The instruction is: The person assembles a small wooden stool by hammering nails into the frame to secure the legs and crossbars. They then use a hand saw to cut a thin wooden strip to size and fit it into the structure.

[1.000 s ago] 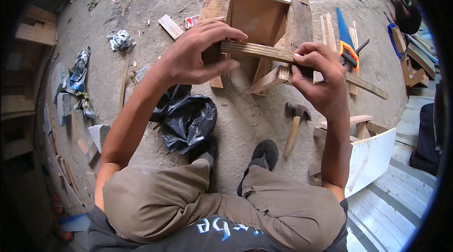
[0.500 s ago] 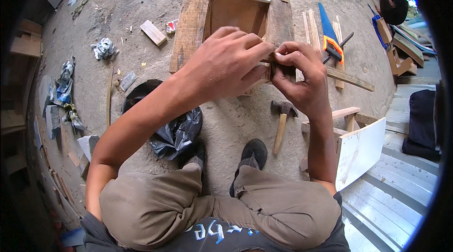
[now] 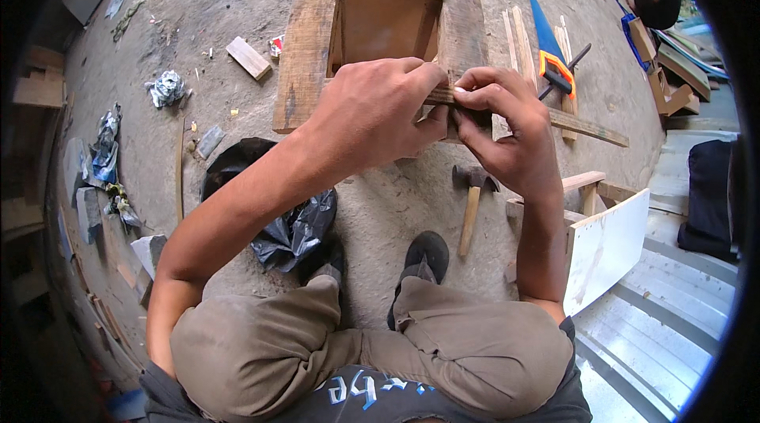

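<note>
A thin wooden strip point(image 3: 440, 96) is held up before me in both hands, in front of a wooden frame point(image 3: 305, 51) with an open middle. My left hand point(image 3: 376, 110) is closed on the strip, fingers above and thumb below. Close beside it, my right hand point(image 3: 507, 126) pinches the strip between thumb and fingers. A length of wood point(image 3: 590, 128) sticks out to the right behind my right hand; whether it is the same strip is hidden. The frame's near edge is partly covered by my hands.
A hammer point(image 3: 472, 209) lies on the concrete between my feet and the frame. Right of the frame are a handsaw point(image 3: 546, 35) and thin sticks. A white-faced wooden drawer point(image 3: 609, 253) stands at right, a black plastic bag point(image 3: 293, 233) at left. A person point(image 3: 657, 0) sits far right.
The view has shifted slightly, with the frame a little further left and lower. My left hand has tilted, showing more of the strip between the hands. Both hands keep their hold.
</note>
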Action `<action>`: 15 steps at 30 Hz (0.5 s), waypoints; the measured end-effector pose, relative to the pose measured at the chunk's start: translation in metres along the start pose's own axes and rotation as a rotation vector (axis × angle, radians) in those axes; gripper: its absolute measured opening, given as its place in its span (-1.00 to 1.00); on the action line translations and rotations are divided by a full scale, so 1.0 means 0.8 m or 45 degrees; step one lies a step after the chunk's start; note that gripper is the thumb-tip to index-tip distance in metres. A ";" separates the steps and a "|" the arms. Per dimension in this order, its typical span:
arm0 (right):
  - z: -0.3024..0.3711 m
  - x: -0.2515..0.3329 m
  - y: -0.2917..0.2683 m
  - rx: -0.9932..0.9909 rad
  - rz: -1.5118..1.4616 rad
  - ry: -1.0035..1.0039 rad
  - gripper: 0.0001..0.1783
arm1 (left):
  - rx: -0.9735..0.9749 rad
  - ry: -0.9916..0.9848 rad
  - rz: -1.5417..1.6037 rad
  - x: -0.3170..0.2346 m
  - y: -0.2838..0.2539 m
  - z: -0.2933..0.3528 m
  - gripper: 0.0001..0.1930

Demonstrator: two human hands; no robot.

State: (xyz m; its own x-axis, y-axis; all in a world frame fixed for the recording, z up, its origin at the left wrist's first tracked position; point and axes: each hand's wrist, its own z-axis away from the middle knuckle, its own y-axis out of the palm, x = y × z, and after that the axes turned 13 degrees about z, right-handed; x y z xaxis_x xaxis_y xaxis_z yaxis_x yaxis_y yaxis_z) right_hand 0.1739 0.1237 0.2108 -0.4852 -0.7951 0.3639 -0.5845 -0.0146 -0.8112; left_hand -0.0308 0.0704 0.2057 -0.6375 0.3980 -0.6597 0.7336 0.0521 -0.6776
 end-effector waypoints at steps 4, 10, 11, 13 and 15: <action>0.003 0.001 0.001 -0.014 -0.017 0.013 -0.78 | 0.008 0.017 0.007 0.004 0.002 -0.001 -0.67; 0.003 0.004 0.003 -0.096 0.103 -0.045 -0.78 | -0.003 0.021 0.005 0.002 0.000 -0.001 -0.66; 0.004 0.004 0.004 -0.110 0.128 -0.054 -0.78 | 0.008 0.019 -0.004 0.003 0.000 -0.001 -0.66; 0.005 0.004 0.007 -0.134 0.177 -0.070 -0.78 | 0.030 0.010 -0.021 0.003 0.000 -0.001 -0.66; 0.004 0.003 0.007 -0.143 0.180 -0.077 -0.79 | 0.026 0.036 -0.009 0.004 0.000 -0.003 -0.67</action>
State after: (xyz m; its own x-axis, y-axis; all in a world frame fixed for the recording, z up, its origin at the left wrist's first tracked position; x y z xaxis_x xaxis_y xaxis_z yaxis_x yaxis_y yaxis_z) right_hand 0.1721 0.1198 0.2056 -0.5293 -0.8197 0.2189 -0.5841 0.1650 -0.7947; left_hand -0.0322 0.0741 0.2042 -0.6359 0.4233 -0.6453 0.7236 0.0363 -0.6892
